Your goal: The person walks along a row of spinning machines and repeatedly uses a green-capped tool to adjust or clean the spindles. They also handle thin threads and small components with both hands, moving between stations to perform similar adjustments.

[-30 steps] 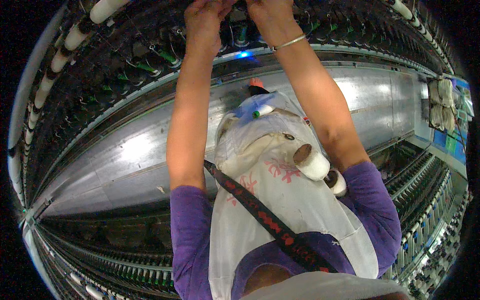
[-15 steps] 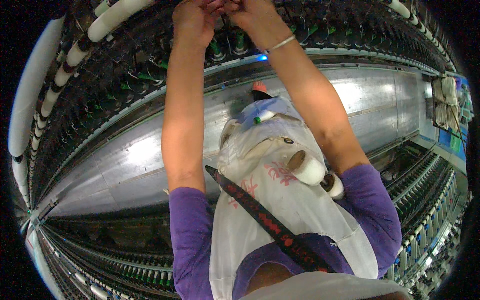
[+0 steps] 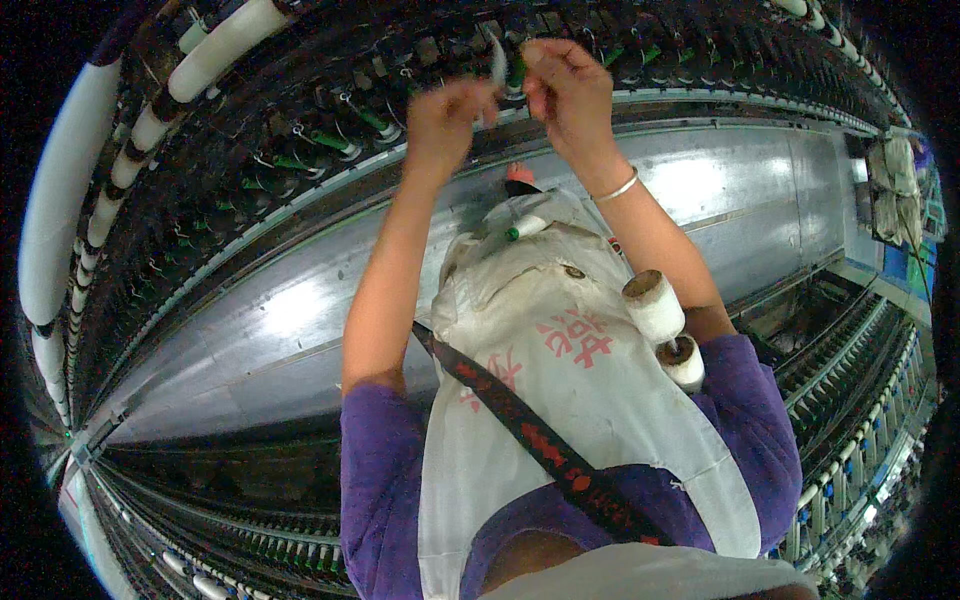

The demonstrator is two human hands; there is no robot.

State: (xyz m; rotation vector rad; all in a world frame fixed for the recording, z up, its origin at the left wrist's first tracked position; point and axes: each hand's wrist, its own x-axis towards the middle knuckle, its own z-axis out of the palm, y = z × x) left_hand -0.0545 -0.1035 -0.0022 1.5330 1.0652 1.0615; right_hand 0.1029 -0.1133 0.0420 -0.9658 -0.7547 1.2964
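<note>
Both my hands are raised over the near side of the spinning frame, a short gap apart. My left hand (image 3: 447, 125) has its fingers curled inward, their tips blurred; anything between them is too small to make out. My right hand (image 3: 573, 98), with a pale bracelet (image 3: 617, 184) at the wrist, pinches thumb and finger together on something I cannot make out. A thin white piece (image 3: 498, 62) stands between the hands, in front of the spindle row. Green-based bobbins (image 3: 372, 122) line the rail beside my left hand.
Big white roving bobbins (image 3: 225, 50) hang at the upper left. On my apron (image 3: 540, 400) lies a small white-and-green bobbin (image 3: 527, 229); two white spools (image 3: 655, 306) sit by my right arm. Behind me runs another machine row (image 3: 270, 535). Cloth bundles (image 3: 893, 190) hang far right.
My hands have come back from the frame toward me and moved apart, the right one shifting rightward. The white piece now shows between them. The spools by my right arm have shifted slightly.
</note>
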